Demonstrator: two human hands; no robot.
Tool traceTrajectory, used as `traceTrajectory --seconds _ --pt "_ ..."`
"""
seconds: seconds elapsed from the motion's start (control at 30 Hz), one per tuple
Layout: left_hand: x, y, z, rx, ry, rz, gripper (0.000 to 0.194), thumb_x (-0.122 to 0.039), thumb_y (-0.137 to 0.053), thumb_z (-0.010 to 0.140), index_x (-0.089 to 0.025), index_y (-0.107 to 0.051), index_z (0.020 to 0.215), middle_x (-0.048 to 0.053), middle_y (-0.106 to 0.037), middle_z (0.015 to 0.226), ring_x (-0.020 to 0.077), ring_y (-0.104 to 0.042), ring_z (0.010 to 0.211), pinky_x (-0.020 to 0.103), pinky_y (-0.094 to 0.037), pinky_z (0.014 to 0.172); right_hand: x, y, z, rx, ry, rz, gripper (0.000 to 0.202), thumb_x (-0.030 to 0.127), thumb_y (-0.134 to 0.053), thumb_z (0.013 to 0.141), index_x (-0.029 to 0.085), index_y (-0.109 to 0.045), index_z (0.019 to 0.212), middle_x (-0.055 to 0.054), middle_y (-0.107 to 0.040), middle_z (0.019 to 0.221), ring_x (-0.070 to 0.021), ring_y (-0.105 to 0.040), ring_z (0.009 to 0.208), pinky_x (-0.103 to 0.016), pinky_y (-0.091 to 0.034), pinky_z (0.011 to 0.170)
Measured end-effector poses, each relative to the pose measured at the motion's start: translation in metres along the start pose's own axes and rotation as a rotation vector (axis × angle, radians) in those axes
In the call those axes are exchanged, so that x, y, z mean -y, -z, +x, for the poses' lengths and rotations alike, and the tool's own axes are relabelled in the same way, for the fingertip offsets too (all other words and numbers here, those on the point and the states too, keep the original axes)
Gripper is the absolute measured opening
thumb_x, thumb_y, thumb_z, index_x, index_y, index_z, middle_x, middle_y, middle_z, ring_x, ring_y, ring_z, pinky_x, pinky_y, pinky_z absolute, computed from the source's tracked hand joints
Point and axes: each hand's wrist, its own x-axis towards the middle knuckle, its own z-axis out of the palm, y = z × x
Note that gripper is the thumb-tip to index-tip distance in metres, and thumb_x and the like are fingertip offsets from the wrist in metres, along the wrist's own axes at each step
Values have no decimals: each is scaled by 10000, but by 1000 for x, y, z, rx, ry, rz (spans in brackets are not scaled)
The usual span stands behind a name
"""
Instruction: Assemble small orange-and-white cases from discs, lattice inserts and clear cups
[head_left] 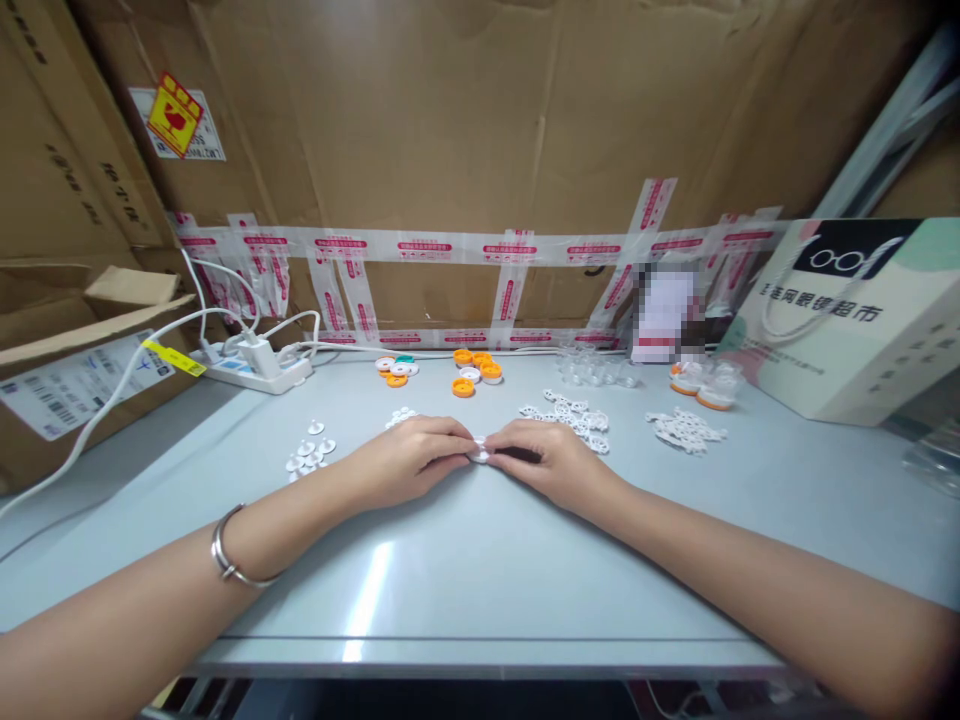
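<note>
Between the fingertips of both hands is a small round white plastic part [478,454], held just over the table; the fingers cover much of it. My left hand [416,460] pinches its left side, and my right hand [556,462] pinches its right side. Beyond my right hand lies a pile of white openwork plastic pieces [574,415]. Small white pegged discs [311,452] are scattered left of my left wrist. Just behind my left hand sits a little heap of small white pieces [401,415].
Orange and white round caps [477,370] and flat discs [396,370] lie at the back, near clear plastic cups [596,367]. Further right are capped clear domes [709,385], more white openwork pieces [685,431] and a paper bag [832,330]. A power strip [262,372] and open carton [82,360] stand left.
</note>
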Motion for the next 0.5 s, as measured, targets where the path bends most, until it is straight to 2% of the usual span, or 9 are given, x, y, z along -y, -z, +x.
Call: traceTrajectory --seconds 0.23,0.5 --pt "-3 0 -1 8 -7 15 300 -182 -378 906 -213 -586 1120 57 -613 1073 153 -582 931 284 -451 818 0 -2 -1 16 47 -111 200 231 -521 843 237 -682 961 -30 -661 881 -131 -609 825 -248 -477 759" --pt "-8 2 -2 49 -20 131 308 -166 -369 901 -192 -601 1102 75 -619 1077 173 -598 913 315 -470 804 1 -2 -2 44 118 -227 223 239 -479 864 209 -690 928 -67 -657 901 -162 -609 847 -294 -490 771"
